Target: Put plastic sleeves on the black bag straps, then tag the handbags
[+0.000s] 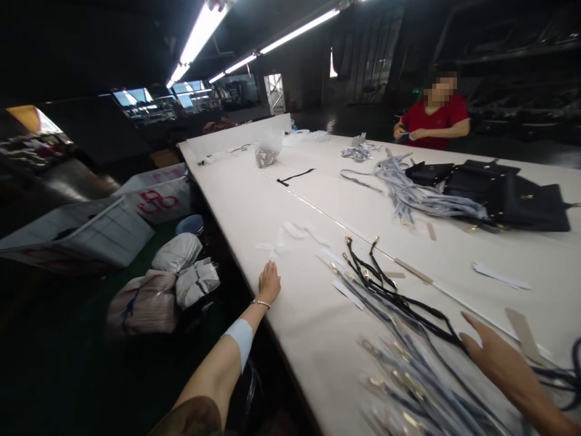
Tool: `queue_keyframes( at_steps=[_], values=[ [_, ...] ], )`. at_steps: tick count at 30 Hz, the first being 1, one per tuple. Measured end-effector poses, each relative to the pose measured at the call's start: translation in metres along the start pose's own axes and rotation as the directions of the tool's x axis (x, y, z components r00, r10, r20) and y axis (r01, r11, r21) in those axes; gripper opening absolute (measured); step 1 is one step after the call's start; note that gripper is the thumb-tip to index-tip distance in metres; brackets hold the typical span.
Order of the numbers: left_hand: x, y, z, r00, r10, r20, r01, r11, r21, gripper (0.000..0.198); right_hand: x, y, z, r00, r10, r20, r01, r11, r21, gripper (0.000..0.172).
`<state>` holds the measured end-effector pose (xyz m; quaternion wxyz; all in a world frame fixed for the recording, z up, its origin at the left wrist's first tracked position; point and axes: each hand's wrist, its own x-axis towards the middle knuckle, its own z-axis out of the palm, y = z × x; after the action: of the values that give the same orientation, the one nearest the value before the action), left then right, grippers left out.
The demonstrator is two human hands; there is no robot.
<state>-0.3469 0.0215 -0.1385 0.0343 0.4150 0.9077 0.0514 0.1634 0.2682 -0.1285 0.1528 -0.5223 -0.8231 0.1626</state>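
My left hand point(270, 283) rests near the table's left edge, fingers stretched forward and nothing visible in it. Just beyond its fingertips lie thin white scraps point(290, 233). On the right, my right hand point(499, 357) reaches over black straps point(394, 293) with gold clasps, thumb and finger apart. The straps pass at its fingertips; whether it touches them I cannot tell. Nearer to me lies a bundle of grey straps point(422, 369), also gold-clasped and partly blurred. A white paper strip point(348, 295) lies beside them.
Black bags point(521, 194) and pale grey straps point(422, 197) lie at the table's point(318, 351) far right. A clear plastic bag point(269, 150) stands farther back. Across the table, a person in a red shirt point(438, 124) handles something small. White bins point(95, 227) and wrapped bundles point(145, 303) occupy the left floor.
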Motion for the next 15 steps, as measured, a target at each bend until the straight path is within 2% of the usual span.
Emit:
queue_keyframes(
  at_steps=[3, 5, 8, 10, 13, 15],
  values=[
    [0.032, -0.010, -0.004, 0.998, 0.026, -0.053, -0.029, 0.998, -0.053, 0.051, 0.039, -0.017, 0.036, 0.999, -0.021, 0.034, 0.020, 0.999, 0.033, 0.090],
    [0.055, -0.003, -0.005, 0.991, 0.101, -0.087, -0.109, 0.990, -0.093, 0.048, 0.052, -0.022, 0.052, 0.998, 0.013, 0.061, -0.013, 1.000, -0.007, 0.084],
    [0.093, 0.021, -0.001, 0.971, 0.209, -0.115, -0.225, 0.964, -0.142, 0.042, 0.052, -0.021, 0.063, 0.993, 0.061, 0.100, -0.046, 0.989, -0.143, 0.058],
    [0.121, 0.039, 0.003, 0.962, 0.249, -0.113, -0.265, 0.951, -0.162, 0.041, 0.045, -0.021, 0.064, 0.996, 0.025, 0.089, -0.005, 0.975, -0.223, 0.038],
    [0.160, 0.058, 0.009, 0.957, 0.279, -0.082, -0.289, 0.941, -0.174, 0.046, 0.034, -0.019, 0.061, 0.997, -0.062, 0.040, 0.070, 0.972, -0.224, 0.018],
    [0.181, 0.061, 0.011, 0.958, 0.283, -0.054, -0.288, 0.941, -0.180, 0.042, 0.032, -0.015, 0.058, 0.999, -0.044, 0.030, 0.048, 0.982, -0.180, 0.012]
  ],
)
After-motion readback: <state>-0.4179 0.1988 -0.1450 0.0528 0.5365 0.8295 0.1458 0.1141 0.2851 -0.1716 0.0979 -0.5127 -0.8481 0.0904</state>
